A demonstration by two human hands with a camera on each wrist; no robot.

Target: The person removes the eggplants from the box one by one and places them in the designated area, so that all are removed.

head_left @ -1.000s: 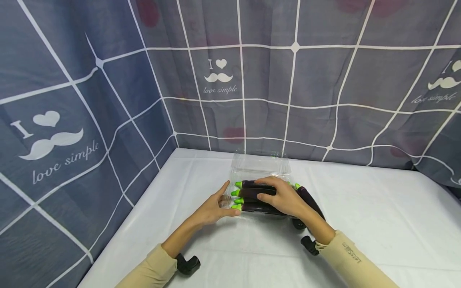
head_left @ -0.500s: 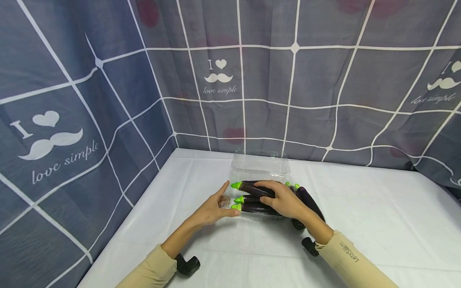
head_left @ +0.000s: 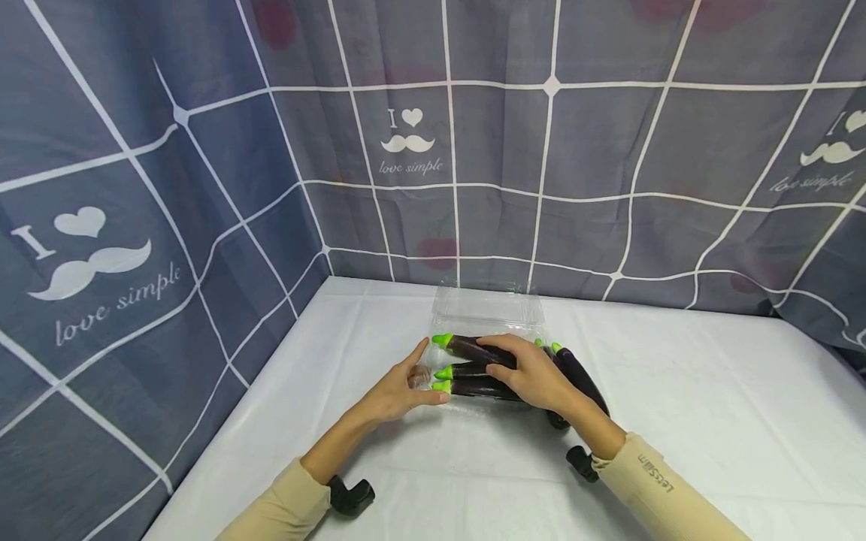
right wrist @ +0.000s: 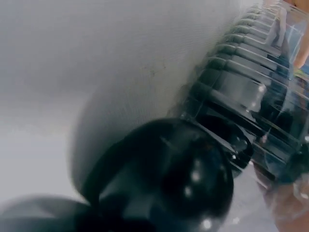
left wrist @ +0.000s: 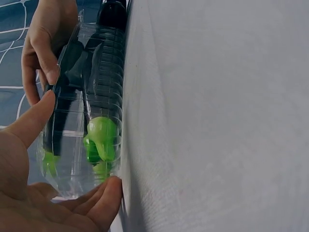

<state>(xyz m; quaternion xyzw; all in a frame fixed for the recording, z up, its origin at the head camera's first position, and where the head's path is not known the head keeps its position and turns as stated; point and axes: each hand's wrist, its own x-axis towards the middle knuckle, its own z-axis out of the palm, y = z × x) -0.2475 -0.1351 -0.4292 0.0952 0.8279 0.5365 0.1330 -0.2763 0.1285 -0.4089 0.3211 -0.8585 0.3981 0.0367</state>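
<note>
A white table (head_left: 676,391) bore an open, clear box (head_left: 487,306). The left hand (head_left: 395,387) held the box's end between thumb and fingers. The right hand (head_left: 534,373) gripped a dark eggplant (head_left: 465,347) at the box's back, behind two more.

My right hand (head_left: 534,372) has moved the eggplant (head_left: 465,346) it grips farther away, over the farthest one's green tip.

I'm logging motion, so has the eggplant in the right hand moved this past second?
Yes: in the head view, the eggplant in the right hand moved up the picture, toward the clear lid.
</note>
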